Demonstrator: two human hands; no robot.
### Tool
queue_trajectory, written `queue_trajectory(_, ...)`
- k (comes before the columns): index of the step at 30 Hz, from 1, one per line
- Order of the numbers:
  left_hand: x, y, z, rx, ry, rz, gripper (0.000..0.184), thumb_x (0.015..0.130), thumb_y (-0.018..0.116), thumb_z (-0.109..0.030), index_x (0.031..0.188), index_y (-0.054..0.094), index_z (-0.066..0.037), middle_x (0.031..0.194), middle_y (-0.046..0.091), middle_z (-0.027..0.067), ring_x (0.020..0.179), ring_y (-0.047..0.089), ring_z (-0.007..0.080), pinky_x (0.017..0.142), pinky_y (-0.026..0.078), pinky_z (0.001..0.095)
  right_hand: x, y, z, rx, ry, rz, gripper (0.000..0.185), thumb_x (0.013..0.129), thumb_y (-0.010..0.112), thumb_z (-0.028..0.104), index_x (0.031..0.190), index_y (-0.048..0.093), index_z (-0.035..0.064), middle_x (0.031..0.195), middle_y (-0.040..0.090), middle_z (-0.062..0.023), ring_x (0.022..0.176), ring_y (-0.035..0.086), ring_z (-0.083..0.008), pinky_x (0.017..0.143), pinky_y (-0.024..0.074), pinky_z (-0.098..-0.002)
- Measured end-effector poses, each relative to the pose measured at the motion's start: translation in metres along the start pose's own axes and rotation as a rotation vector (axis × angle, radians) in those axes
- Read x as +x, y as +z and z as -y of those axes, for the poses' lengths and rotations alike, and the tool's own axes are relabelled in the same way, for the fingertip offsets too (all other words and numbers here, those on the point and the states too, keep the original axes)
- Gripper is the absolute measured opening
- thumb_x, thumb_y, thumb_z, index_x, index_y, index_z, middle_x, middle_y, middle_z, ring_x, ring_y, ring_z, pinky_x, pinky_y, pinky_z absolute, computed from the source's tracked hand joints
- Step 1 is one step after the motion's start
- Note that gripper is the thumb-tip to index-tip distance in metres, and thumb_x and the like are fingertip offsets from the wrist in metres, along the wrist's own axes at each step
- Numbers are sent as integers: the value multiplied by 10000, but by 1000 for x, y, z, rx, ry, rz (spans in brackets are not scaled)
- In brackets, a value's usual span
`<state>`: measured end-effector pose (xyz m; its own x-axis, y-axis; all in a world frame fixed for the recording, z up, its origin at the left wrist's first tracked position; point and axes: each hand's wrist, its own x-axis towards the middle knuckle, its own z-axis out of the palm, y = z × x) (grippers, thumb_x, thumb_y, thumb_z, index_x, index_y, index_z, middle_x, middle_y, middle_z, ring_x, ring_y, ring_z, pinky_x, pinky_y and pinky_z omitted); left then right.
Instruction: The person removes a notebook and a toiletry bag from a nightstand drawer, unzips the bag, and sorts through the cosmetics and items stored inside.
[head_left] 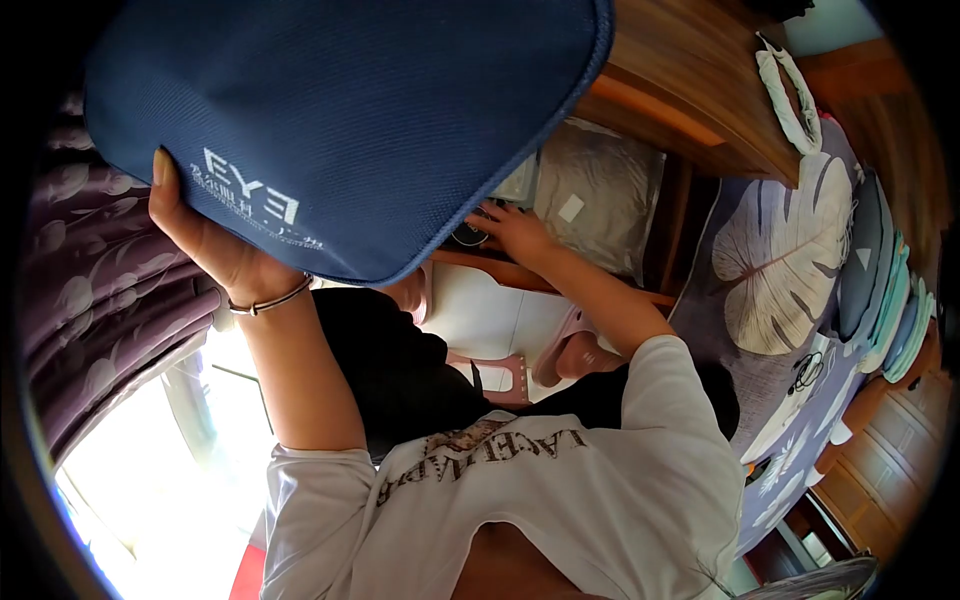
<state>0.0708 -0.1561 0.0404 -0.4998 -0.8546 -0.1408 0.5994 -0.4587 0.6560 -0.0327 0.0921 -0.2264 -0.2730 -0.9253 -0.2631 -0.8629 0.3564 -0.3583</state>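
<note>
A large navy blue fabric bag [340, 110] with white "EYE" lettering fills the upper left of the head view. My left hand [210, 235] is closed on its lower edge, with the thumb on the near face and the other fingers hidden behind. My right hand [512, 232] reaches into an open wooden drawer [500, 270], its fingers stretched out over things near the drawer's front. Beside that hand lies a clear plastic packet [605, 195] with greyish-brown contents and a small white label. The bag covers the left part of the drawer.
Right of the drawer is a bed with a leaf-print cover [780, 260], holding folded clothes [880, 280] and a dark cable [808, 370]. A purple curtain [110, 270] hangs at left by a bright window. Below are a pink stool [490, 385] and pink slippers [550, 350].
</note>
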Motion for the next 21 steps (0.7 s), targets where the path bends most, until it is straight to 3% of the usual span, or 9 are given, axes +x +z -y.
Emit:
queue_trajectory(2,1,-3,-1,-31,-14,21,540,815,611,-402,1163,533,4,1100,597,104,968,610,221,822,525,329,14,10,0,90,53,137,677,882,577,302,1447,217,394,1429,391,-53,1172,510,-325,888,470,-481)
queue_trajectory(12,-1,-2,-2,-32,-27,36,532,813,619,-395,1158,537,2,1101,597,104,952,614,222,808,523,326,23,9,-9,65,-124,158,710,871,557,155,1453,215,373,1492,284,-91,1185,506,-349,966,450,-441)
queue_trajectory(14,-1,-2,-1,-77,-63,79,522,811,623,-392,1147,544,0,1092,601,101,949,615,219,806,523,322,27,-10,-13,291,-234,369,752,865,558,127,1476,166,323,1505,264,-104,1205,488,-351,955,453,-422)
queue_trajectory(15,0,-2,0,-63,-44,56,511,810,627,-389,1136,553,-4,1080,607,95,949,614,217,811,520,319,28,-13,-12,292,-234,369,752,865,558,127,1476,166,323,1505,264,-104,1205,488,-351,955,453,-422)
queue_trajectory(17,1,-2,1,-49,-25,30,499,808,631,-387,1125,561,-8,1069,613,90,950,613,214,816,518,316,29,-16,-9,366,-1,403,811,846,589,119,1491,117,255,1503,277,-102,1181,506,-349,947,452,-409)
queue_trajectory(21,-2,5,4,-15,-20,1,457,811,630,-379,1097,581,-25,1053,619,77,946,609,202,816,513,311,27,-5,-8,207,55,396,784,839,618,148,1482,173,204,1460,346,-127,1142,532,-359,923,454,-414)
